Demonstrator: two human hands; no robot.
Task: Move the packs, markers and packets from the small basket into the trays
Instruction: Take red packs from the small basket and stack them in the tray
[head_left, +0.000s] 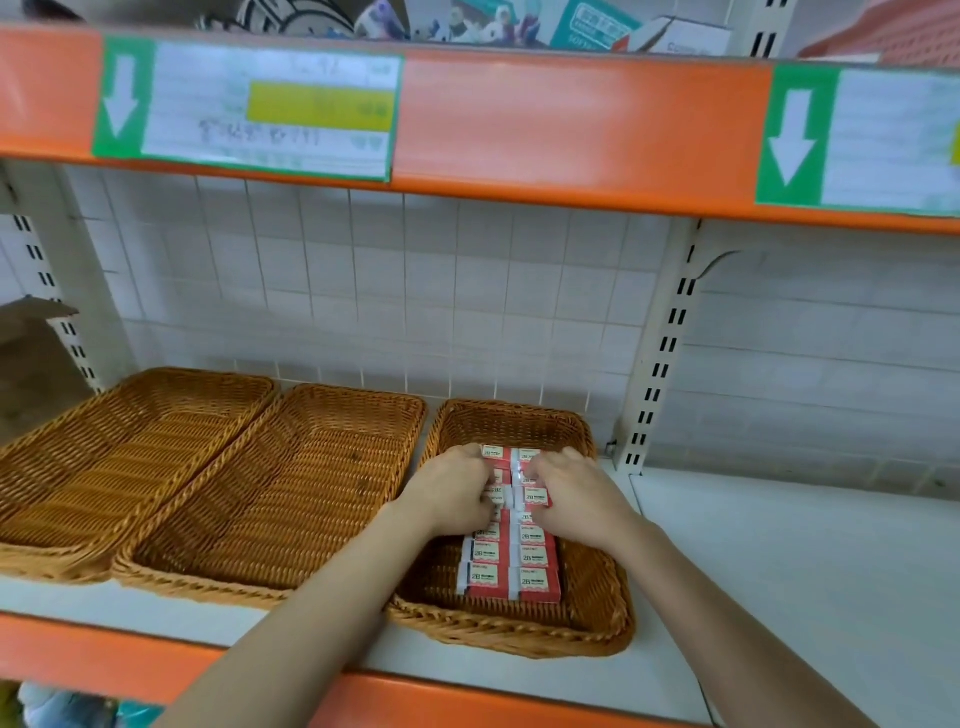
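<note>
Both hands, left hand and right hand, clasp red packs inside the small basket, gathering several for one transfer.

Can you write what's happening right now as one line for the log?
left hand: on red packs | right hand: on packs | packs: two rows, right tray | other trays: no packs

Shelf, white with orange front edge: three wicker trays side by side. Left tray and middle tray near the left edge. Right tray toward the middle: red-and-white packs marked 2B in two rows from front to back. Left hand and right hand over the rows, fingers curled on packs. Shelf above: green arrow labels
</note>
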